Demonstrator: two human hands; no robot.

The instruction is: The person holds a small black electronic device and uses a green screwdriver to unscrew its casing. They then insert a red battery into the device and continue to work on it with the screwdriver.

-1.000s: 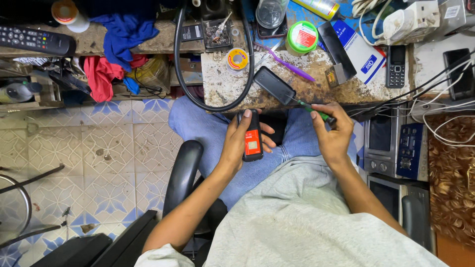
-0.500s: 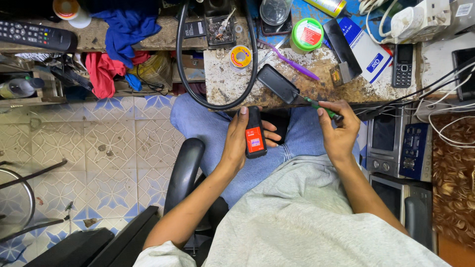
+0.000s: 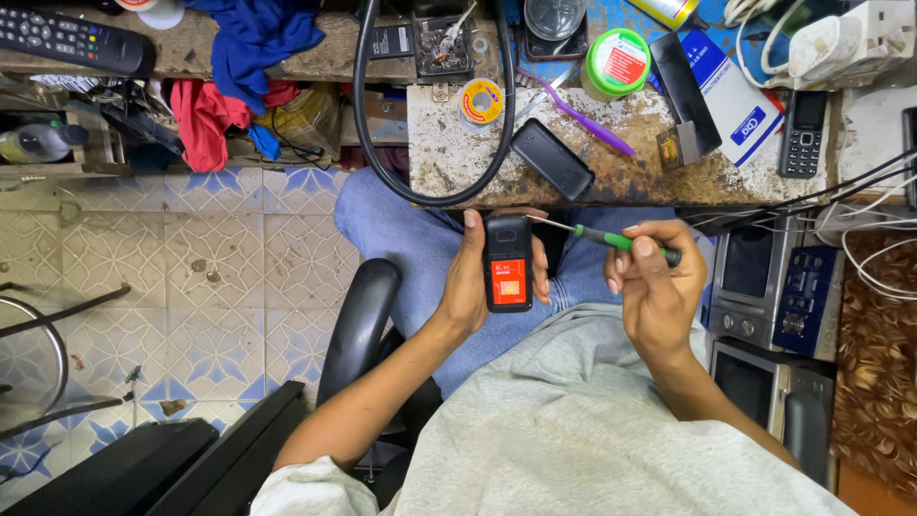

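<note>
My left hand (image 3: 470, 279) grips a small black phone (image 3: 507, 262) with its back cover off, an orange battery showing, held over my lap just below the bench edge. A green-handled screwdriver (image 3: 611, 240) is held in my right hand (image 3: 651, 289), with its thin metal tip pointing left at the phone's upper right corner. Whether the tip touches the phone is unclear. A black back cover (image 3: 552, 159) lies on the worn bench top (image 3: 449, 162) just above the hands.
On the bench sit a solder spool (image 3: 481, 100), a purple tool (image 3: 585, 120), a green-lidded tub (image 3: 617, 63), a black keypad phone (image 3: 800, 134) and a thick black cable loop (image 3: 368, 143). Electronic units (image 3: 776, 287) stand at right. A chair armrest (image 3: 358, 320) is below left.
The left hand has brought the phone up nearer the bench edge. The screwdriver's tip has swung to the phone's upper right corner.
</note>
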